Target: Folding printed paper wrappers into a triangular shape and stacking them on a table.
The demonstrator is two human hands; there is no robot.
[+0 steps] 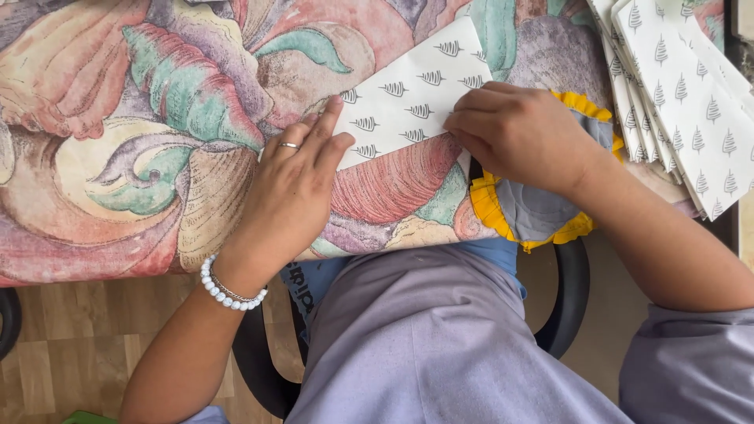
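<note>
A worktop (94, 180) fills the upper picture, draped in a heavy woven cloth with large seashell shapes in pink, mint green, cream and mauve; its weave looks coarse and matte. Below its near edge lies a wood-pattern floor (71, 345).

The left hand (294, 188) lies flat on the cloth, palm down, fingers (323, 126) straight and close together, not gripping anything. Their tips press on the lower left edge of a white sheet of paper printed with small grey tree shapes (412, 98). A thin silver ring (290, 145) sits on one finger, and a bracelet of round white beads (228, 292) circles the wrist.

The sheet lies on the worktop between the two hands, tilted, smooth and crisp, with sharp straight edges.

The right hand (522, 133) rests knuckles up on the sheet's lower right edge, its fingers curled in and bunched against the paper; whether they pinch the edge or only press it cannot be told. Under the wrist lies a grey quilted pad with a yellow ruffled border (542, 216), soft and puckered.

At the far right a fanned stack of matching tree-printed white sheets (691, 94) overlaps at the worktop's corner, well apart from both hands. Lilac clothing (440, 345) covers the lap on a black chair (569, 306).
</note>
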